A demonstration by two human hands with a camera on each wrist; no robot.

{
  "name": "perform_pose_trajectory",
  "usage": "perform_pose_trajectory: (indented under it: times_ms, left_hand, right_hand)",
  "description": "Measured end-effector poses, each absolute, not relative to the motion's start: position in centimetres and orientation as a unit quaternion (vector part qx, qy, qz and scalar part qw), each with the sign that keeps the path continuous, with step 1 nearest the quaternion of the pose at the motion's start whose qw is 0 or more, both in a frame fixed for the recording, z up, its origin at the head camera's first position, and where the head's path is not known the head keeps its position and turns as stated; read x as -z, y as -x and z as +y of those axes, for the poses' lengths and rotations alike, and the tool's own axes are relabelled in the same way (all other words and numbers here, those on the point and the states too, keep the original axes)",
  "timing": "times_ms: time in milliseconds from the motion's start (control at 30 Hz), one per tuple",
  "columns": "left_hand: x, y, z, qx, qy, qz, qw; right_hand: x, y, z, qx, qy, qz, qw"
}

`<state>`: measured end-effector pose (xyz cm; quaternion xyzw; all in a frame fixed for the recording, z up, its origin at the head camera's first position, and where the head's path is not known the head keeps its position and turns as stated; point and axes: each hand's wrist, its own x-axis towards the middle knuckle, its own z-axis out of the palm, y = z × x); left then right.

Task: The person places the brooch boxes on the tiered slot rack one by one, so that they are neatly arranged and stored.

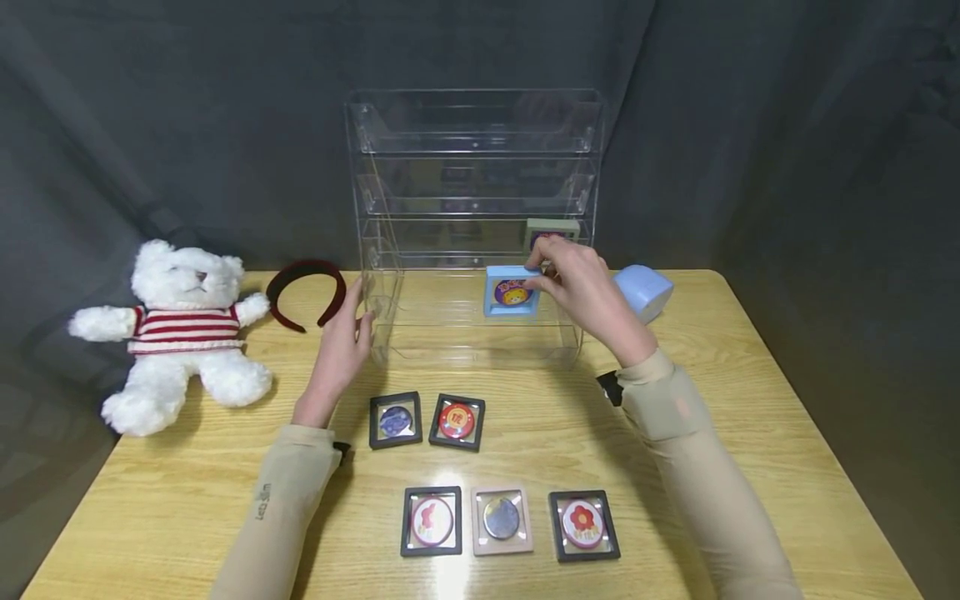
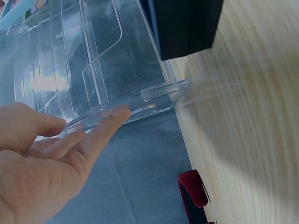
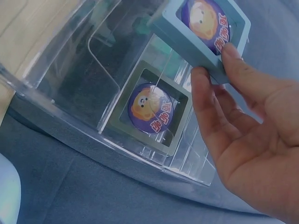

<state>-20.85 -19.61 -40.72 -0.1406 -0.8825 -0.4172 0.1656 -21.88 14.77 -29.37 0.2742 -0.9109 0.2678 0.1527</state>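
My right hand pinches a light blue display frame by its upper right corner, between thumb and fingers. Inside that frame is a round purple badge with a yellow bear, also plain in the right wrist view. It is held in front of a clear acrylic tiered rack. A grey-green frame with a similar badge sits on one of the rack's tiers, at the right end. My left hand rests against the rack's left side, its fingers extended along the clear panel.
Two black frames lie before the rack. Nearer me are two more black frames and a pink one. A white teddy bear and dark red headband lie left; a light blue rounded object stands right.
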Motion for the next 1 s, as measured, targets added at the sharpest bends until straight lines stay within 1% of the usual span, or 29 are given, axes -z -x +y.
perform_pose_trajectory:
  times_ms: [333, 733, 1000]
  left_hand:
    - [40.6, 20.8, -19.4, 0.405, 0.136, -0.888, 0.171]
    - [40.8, 20.8, -19.4, 0.413, 0.139, -0.882, 0.182]
    - [40.8, 20.8, -19.4, 0.419, 0.145, -0.878, 0.183]
  right_hand:
    - [29.0, 22.9, 14.2, -0.282, -0.260, -0.906, 0.177]
    - [28.0, 24.2, 13.3, -0.301, -0.260, -0.887, 0.236]
    - [27.6, 25.3, 12.7, -0.307, -0.243, -0.885, 0.252]
